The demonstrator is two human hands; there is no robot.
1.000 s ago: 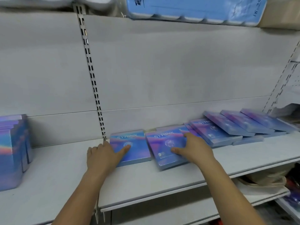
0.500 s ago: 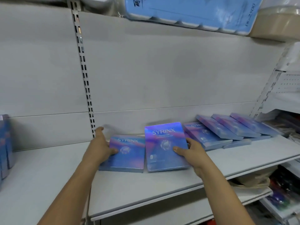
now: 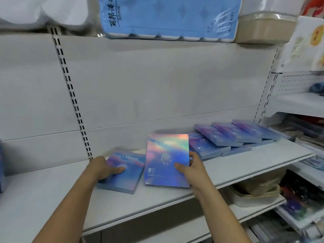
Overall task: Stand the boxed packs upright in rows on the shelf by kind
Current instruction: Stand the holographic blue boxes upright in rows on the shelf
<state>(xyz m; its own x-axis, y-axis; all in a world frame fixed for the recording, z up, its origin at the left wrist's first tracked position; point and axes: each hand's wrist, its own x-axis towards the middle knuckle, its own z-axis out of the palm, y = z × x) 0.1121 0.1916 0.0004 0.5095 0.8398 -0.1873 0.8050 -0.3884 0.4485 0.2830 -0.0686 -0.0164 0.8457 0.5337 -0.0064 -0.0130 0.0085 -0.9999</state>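
On shelf [image 3: 228,169] | right hand [image 3: 194,166] fingers grip tilted box [image 3: 166,160] | left hand [image 3: 103,168] fingers clasp flat box [image 3: 126,174]

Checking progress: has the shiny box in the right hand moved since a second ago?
Yes. The holographic blue box has tipped up off the white shelf, nearly upright.

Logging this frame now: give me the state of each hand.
Left hand: closed on the left edge of the flat SYRINX box, thumb on top.
Right hand: holding the raised holographic box by its right edge.
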